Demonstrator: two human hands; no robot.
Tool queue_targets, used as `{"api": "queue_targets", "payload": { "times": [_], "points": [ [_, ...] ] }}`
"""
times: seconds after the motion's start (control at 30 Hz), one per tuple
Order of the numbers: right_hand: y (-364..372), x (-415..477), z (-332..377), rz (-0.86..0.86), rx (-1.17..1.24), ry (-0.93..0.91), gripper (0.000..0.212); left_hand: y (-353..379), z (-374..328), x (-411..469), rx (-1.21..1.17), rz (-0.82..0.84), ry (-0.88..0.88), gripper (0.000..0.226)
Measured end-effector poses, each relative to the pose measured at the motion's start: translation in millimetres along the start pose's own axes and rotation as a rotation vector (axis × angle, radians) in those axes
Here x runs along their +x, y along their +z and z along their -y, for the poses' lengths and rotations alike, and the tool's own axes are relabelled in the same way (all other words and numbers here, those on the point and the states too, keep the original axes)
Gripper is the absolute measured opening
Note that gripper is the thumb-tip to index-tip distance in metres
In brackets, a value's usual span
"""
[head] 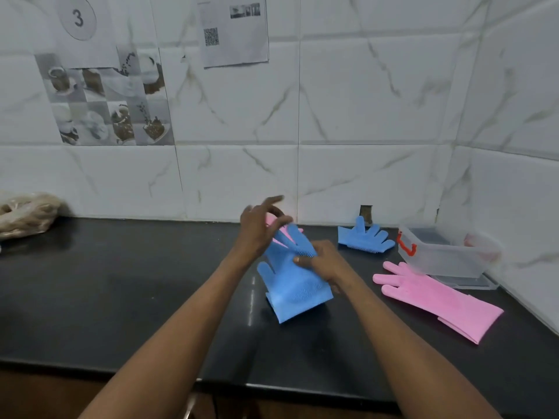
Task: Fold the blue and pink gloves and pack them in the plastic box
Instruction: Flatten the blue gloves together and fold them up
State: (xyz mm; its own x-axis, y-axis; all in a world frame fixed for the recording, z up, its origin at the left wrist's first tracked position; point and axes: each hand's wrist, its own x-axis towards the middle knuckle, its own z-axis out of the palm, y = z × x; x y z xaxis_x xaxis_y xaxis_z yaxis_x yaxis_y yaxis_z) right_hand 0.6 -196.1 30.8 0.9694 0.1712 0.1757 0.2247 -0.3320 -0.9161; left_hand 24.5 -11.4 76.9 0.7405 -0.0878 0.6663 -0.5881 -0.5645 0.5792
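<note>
A: Where do we have our hands on the black counter (121, 297)?

B: Both arms reach forward to the middle of it, toward the back edge. Our left hand (257, 228) is raised, wrist bent, fingers spread loosely over the fingertips of a blue glove (290, 276); whether it pinches them or only touches we cannot tell, the hand is blurred. Our right hand (323, 261) lies lower, knuckles up, thumb and fingers closed on the middle of that same glove, at its bristled patch.

A: And the glove itself?

B: Its cuff rests on the counter nearest us, the finger end lifted toward the wall. A bit of pink glove (273, 220) shows behind it, under our left hand.

A: The rest of the task's things?

B: A second blue glove (364, 235) lies by the back edge, right of our hands. A long pink glove (438, 297) lies flat toward the right end, fingers touching the clear plastic box (447, 258), which stands open in the back right corner with a red latch on its near side.

A: Anything else?

B: A plastic bag (27, 214) at the back left.
</note>
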Motion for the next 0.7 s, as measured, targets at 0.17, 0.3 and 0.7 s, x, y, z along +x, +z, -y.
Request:
{"api": "queue_targets", "payload": {
  "times": [0.17,0.3,0.7],
  "points": [
    [-21.7,-8.9,12.6,0.007,0.428,-0.015,0.027,-3.4,25.7,-39.6,-0.666,-0.121,-0.721,0.075],
    [-30.4,-15.0,20.5,0.048,0.664,-0.008,0.033,15.2,21.1,-75.9,-1.045,0.502,-0.65,0.094],
    [-45.6,-23.7,18.4,0.044,0.663,-0.031,0.048,16.3,-45.6,2.7,-1.266,0.495,-0.767,0.047]
  ]
}}
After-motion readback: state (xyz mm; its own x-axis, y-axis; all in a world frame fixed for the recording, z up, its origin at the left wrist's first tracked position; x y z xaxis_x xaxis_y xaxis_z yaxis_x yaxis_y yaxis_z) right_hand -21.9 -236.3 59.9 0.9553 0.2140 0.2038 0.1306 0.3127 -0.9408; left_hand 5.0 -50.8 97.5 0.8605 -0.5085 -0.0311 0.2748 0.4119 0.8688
